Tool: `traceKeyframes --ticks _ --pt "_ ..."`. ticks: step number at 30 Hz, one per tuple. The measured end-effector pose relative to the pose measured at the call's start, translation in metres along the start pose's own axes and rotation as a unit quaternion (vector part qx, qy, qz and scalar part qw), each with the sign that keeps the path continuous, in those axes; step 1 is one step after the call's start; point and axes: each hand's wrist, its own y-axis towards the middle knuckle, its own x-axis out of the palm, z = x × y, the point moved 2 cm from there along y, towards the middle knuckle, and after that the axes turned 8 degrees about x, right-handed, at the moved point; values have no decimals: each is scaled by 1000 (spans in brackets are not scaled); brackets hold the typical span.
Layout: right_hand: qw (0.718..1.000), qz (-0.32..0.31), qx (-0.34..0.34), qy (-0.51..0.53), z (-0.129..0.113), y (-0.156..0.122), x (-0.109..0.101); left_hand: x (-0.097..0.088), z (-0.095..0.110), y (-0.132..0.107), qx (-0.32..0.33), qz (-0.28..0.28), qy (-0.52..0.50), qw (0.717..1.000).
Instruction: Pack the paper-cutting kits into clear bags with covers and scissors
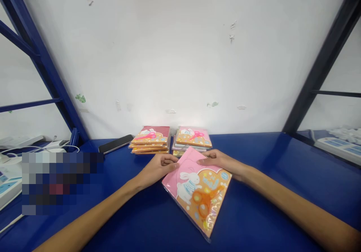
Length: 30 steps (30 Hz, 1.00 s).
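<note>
Pink packaging [197, 192] clamped in both hands [162, 166] [222, 161] partly hides one stack [194, 136], a phone [115, 145] leftward.

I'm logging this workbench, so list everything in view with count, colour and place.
Held packet: one, pink and orange, between the hands
Orange scissors: one, orange, on its front
Packet stacks: two, mostly pink and orange, near the wall
Pink scissors: two, pink, one atop each stack
Phone: one, black, left of the stacks
Power strips: at least two, white and blue, far left and right
Cables: several, white, far left
Table: one, blue, underneath
Wall: one, white, behind
Frame posts: two, dark, either side
Left hand: one, bare, packet's upper left edge
Right hand: one, bare, upper right edge
</note>
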Motion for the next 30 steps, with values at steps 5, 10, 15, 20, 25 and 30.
traceKeyframes --ticks 5,10,15,20,25,30 --pt "1000 13 2 28 -3 -1 -2 -5 4 -1 -26 -67 -32 997" --pt "989 -25 -31 145 -6 -6 -11 -5 3 -3 -21 -18 -78 997" --pt "999 -39 -20 28 -2 -7 -23 -4 -2 -1 -23 63 -121 990" --pt "993 2 -46 -106 -6 -6 -28 -5 -4 0 -20 93 -146 985" --pt "989 68 -77 -110 -18 -12 -42 -6 -4 0 4 105 -152 983" --pt "977 176 -105 -66 -25 -24 -80 -7 -5 -1 -36 129 -184 974"
